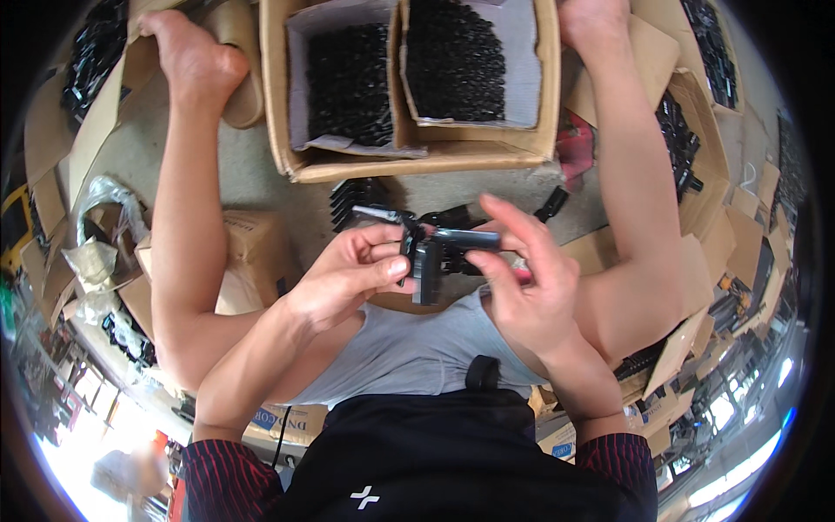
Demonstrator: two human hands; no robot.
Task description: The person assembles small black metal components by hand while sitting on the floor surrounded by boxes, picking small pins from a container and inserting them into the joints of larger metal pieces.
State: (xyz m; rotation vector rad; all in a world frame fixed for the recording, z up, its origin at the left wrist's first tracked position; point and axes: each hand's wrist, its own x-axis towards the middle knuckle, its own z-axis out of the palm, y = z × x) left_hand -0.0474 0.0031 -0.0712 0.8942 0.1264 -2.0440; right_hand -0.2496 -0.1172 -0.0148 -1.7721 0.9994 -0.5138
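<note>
My left hand point(352, 270) is closed round a glossy black part point(425, 271), thumb in front and fingers behind. A thin shiny bar points left from its top, a block hangs down, and a dark cylinder point(465, 238) sticks out to the right. Its exact kind cannot be made out. My right hand point(531, 270) is at the cylinder's free end, index finger raised above it and thumb just below. Those fingers stand apart; whether the thumb touches the cylinder is unclear. Behind both hands, more black parts point(448, 217) lie partly hidden.
Ahead stands a cardboard box point(417, 165) with two lined compartments of small black pieces. Black parts point(357, 200) lie on the floor before it. Open cartons with black parts point(683, 139) flank my right leg; a closed carton point(252, 257) and clear plastic bag point(104, 200) are left.
</note>
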